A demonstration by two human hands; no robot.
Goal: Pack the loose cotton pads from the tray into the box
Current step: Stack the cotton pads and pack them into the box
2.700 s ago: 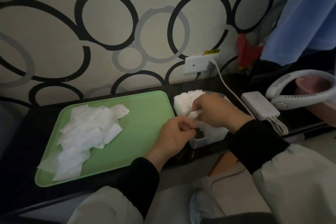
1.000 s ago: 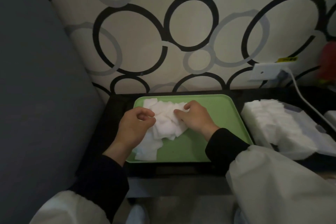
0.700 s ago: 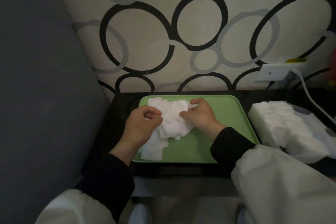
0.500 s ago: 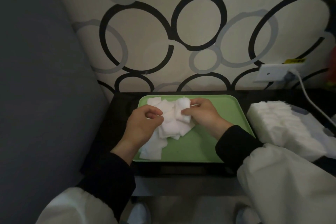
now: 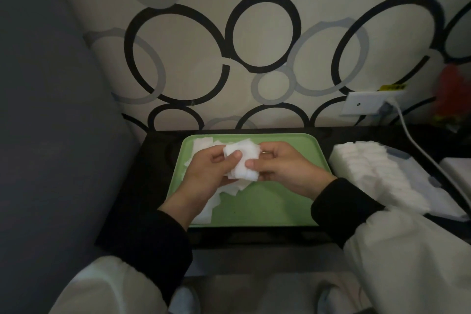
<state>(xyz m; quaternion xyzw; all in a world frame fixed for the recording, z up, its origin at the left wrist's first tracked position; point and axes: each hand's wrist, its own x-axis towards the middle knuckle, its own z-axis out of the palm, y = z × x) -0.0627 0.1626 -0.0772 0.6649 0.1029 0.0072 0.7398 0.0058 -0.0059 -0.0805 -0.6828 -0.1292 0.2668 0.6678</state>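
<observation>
Head view: both hands meet in the middle of the frame, above the green tray (image 5: 277, 208). The left hand (image 5: 207, 176) and the right hand (image 5: 284, 169) share a small stack of cotton pads (image 5: 242, 164). The left grip is clenched on the stack's left edge, with the thumb on top. The right grip pinches the right edge between thumb and curled fingers. The stack is lifted off the tray, and its lower edge is partly covered by the left palm.

More loose pads (image 5: 202, 141) lie on the left half of the tray. Most of that heap is hidden behind the left hand and wrist. Only a corner shows at the tray's far left, and a few sheets show below the wrist. How many remain cannot be told. The right half of the tray is bare green.

At the right of the frame stands the box (image 5: 420, 176), just beside the tray. Its pale walls are hard to make out in the dim light. A dense row of packed pads (image 5: 367, 168) fills its near side, and its lower edge is cut off by the right sleeve (image 5: 407, 250).

The dark tabletop (image 5: 158, 160) carries both tray and box. A wall socket (image 5: 364, 106) sits at upper right. A white cable (image 5: 418, 146) runs down from it behind the box. A red object (image 5: 452, 89) at the far right edge is too blurred to identify. A grey surface (image 5: 51, 135) fills the left of the frame.
</observation>
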